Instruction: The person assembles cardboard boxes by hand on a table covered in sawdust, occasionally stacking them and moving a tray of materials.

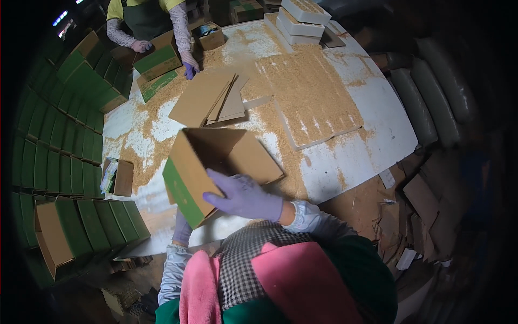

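In front of me is a tilted cardboard box (pixel 189 162), brown with a green band, its open top showing a bare inside. My right hand (pixel 243 197), in a lilac glove, is closed on the box's near edge, thumb and fingers spanning the wall. My left hand (pixel 183 229), gloved alike, reaches up against the underside of the green-banded wall; its fingers are hidden behind the box. Just beyond lie several loose cardboard sheets (pixel 200 98), overlapping on the table.
Tan granules cover much of the white table (pixel 334 173) and a shallow filled tray (pixel 313 92). White foam trays (pixel 303 24) are stacked at the far right. Green boxes (pixel 59 146) line the left, near a small carton (pixel 123 178). Across the table, a co-worker's hand (pixel 191 67) is beside another box (pixel 157 56).
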`<state>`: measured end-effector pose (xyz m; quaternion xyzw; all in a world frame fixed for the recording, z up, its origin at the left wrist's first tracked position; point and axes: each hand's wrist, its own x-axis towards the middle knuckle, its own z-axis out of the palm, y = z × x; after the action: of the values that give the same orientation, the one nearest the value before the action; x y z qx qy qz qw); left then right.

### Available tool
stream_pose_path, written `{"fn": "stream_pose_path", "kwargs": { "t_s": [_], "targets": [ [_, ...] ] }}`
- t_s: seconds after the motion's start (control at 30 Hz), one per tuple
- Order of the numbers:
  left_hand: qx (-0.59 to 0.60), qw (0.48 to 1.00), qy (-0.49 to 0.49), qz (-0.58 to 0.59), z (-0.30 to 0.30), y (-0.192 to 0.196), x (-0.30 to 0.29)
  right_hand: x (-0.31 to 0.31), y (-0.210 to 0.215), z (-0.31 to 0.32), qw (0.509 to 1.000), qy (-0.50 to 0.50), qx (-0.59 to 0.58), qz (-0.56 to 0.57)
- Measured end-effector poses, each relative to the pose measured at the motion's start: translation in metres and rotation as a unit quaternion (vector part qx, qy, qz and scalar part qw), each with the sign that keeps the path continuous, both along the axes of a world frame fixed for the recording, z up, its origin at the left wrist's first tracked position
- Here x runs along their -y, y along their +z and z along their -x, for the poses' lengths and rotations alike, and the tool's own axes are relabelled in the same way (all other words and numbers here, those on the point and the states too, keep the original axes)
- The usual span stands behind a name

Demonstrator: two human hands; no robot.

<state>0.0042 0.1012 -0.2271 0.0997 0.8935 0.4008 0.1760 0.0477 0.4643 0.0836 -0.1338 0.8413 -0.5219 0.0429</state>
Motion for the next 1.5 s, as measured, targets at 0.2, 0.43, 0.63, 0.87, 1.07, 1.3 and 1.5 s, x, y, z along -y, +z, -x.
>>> {"fn": "stream_pose_path", "kwargs": {
  "t_s": [0.2,0.43,0.63,0.87,1.07,1.3,1.5],
  "targets": [
    [0.000,0.998,0.053,-0.023,-0.007,0.188,-0.116,0.085,-0.123,0.007,0.926,0.327,0.011,-0.189],
    [-0.114,0.947,0.271,-0.127,-0.027,0.128,-0.091,-0.219,-0.211,-0.005,0.730,-0.585,0.047,0.351],
    [-0.109,0.958,0.249,-0.089,-0.012,0.134,-0.121,-0.279,-0.322,0.022,0.616,-0.637,0.156,0.437],
    [-0.079,0.962,0.253,-0.060,-0.004,0.161,-0.132,-0.252,-0.239,0.013,0.677,-0.602,-0.024,0.423],
    [-0.047,0.979,0.114,-0.163,0.053,0.154,-0.163,-0.186,-0.054,-0.032,0.760,-0.358,0.100,0.533],
    [0.041,0.940,0.081,-0.328,0.073,0.155,-0.178,-0.108,-0.025,-0.006,0.849,-0.327,0.250,0.332],
    [0.003,0.959,0.038,-0.282,0.098,0.135,-0.140,-0.086,-0.064,0.020,0.866,-0.307,0.303,0.252]
  ]
}}
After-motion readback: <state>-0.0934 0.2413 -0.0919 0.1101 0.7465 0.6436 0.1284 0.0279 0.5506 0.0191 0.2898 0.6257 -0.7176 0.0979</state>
